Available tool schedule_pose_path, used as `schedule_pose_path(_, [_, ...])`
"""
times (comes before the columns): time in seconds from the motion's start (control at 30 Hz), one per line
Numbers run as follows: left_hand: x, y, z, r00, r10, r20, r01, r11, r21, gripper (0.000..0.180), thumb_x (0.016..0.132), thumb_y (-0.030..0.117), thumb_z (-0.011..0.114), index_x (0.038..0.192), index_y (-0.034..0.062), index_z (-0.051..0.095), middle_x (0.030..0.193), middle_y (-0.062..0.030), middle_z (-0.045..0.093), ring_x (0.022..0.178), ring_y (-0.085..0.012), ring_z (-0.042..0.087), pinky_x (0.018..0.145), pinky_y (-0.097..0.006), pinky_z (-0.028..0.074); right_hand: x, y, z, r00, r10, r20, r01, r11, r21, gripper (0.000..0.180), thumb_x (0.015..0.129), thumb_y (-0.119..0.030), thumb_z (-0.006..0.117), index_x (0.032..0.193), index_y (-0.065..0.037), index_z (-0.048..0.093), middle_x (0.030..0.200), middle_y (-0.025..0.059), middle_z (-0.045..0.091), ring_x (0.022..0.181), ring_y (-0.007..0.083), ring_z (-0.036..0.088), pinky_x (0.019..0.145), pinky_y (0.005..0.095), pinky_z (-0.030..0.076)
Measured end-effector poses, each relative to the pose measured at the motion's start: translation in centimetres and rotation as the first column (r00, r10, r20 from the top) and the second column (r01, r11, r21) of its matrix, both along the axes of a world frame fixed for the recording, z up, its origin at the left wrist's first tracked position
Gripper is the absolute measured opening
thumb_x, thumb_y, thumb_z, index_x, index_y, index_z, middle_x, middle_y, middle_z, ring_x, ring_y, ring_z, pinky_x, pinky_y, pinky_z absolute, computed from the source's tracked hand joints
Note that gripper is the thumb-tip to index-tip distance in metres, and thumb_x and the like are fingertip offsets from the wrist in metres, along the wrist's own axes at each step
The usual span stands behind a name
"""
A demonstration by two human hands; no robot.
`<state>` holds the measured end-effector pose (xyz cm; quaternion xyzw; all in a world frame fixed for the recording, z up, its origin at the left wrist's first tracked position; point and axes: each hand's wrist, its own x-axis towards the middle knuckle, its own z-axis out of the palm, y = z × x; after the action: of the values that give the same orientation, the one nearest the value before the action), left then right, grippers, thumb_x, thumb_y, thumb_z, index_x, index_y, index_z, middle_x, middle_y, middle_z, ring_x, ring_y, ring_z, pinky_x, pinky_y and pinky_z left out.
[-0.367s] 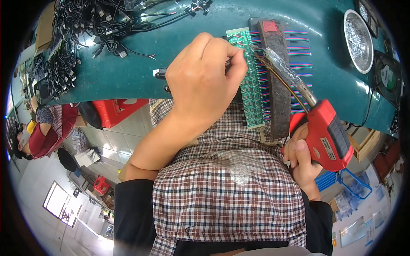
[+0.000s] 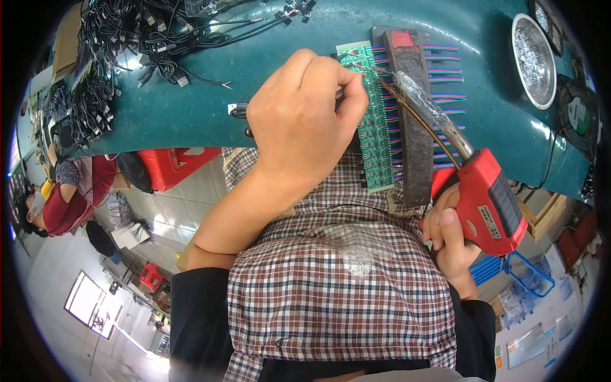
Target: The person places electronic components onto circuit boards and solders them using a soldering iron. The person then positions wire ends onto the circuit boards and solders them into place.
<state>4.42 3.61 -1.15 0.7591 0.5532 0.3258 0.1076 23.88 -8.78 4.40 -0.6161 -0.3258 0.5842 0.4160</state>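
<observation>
A long green circuit board lies along the bench edge, its right side against a dark bar with a red patch on top. Bundles of thin coloured wires stick out past the bar. My left hand is closed in a pinch over the board's left side, on a black cable whose thin wire ends reach the board's upper part. A USB plug shows left of this hand. My right hand grips a red soldering gun; its tip touches or nearly touches the board's upper right edge.
Tangled black USB cables heap at the back left of the green bench. A round metal bowl and a small fan stand at the right. Left, beyond a red stool, another person sits.
</observation>
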Motion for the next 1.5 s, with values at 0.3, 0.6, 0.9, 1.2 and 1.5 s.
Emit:
schedule_pose_path(0.3, [-0.1, 0.2, 1.1, 0.999, 0.012, -0.039, -0.014, 0.997, -0.071, 0.014, 0.072, 0.011, 0.075, 0.075, 0.0105, 0.062, 0.069, -0.0005, 0.056, 0.055, -0.0144, 0.056, 0.048, -0.027, 0.042, 0.2, 0.0, 0.1, 1.000, -0.001, -0.024, 0.002, 0.999, 0.037, 0.020, 0.093, -0.018, 0.054, 0.086, -0.002, 0.045, 0.070, 0.0046, 0.045, 0.039, 0.0057, 0.034, 0.040, 0.0235, 0.037])
schedule_pose_path(0.6, [-0.6, 1.2, 1.6, 0.995, -0.097, 0.020, 0.099, 0.983, -0.157, 0.009, 0.074, 0.010, 0.076, 0.081, 0.0101, 0.070, 0.070, -0.0007, 0.059, 0.059, -0.0107, 0.058, 0.051, -0.025, 0.042, 0.2, 0.1, 0.3, 0.994, -0.110, -0.016, 0.111, 0.990, 0.084, 0.027, 0.092, -0.024, 0.056, 0.080, -0.003, 0.044, 0.072, 0.0045, 0.044, 0.038, 0.0057, 0.032, 0.040, 0.0234, 0.035])
schedule_pose_path(0.9, [-0.9, 1.5, 2.2, 0.983, -0.163, 0.079, 0.180, 0.932, -0.315, 0.010, 0.077, 0.013, 0.072, 0.083, 0.0085, 0.066, 0.076, -0.0040, 0.054, 0.067, -0.0173, 0.057, 0.058, -0.031, 0.045, 0.8, 0.6, 0.2, 0.979, -0.194, -0.066, 0.204, 0.959, 0.198, 0.019, 0.092, -0.018, 0.054, 0.086, -0.002, 0.044, 0.075, 0.0054, 0.045, 0.040, 0.0053, 0.033, 0.040, 0.0225, 0.034])
schedule_pose_path(1.2, [-0.1, 1.8, 2.3, 0.992, -0.119, 0.047, 0.128, 0.929, -0.348, 0.013, 0.074, 0.013, 0.073, 0.080, 0.0075, 0.063, 0.079, -0.0060, 0.053, 0.067, -0.0227, 0.057, 0.060, -0.034, 0.047, 0.6, 0.6, 0.2, 0.984, -0.171, -0.049, 0.177, 0.967, 0.182, 0.021, 0.092, -0.019, 0.053, 0.084, -0.003, 0.043, 0.075, 0.0044, 0.044, 0.040, 0.0057, 0.032, 0.041, 0.0229, 0.034])
schedule_pose_path(1.5, [-1.0, 1.6, 3.6, 0.992, -0.090, 0.085, 0.116, 0.918, -0.379, 0.018, 0.075, 0.010, 0.076, 0.089, 0.0059, 0.065, 0.073, -0.0028, 0.057, 0.063, -0.0124, 0.055, 0.053, -0.024, 0.044, 0.5, 0.2, 0.5, 0.981, -0.193, -0.022, 0.194, 0.977, 0.092, 0.022, 0.090, -0.020, 0.055, 0.082, -0.003, 0.043, 0.074, 0.0047, 0.044, 0.039, 0.0059, 0.034, 0.040, 0.0235, 0.035])
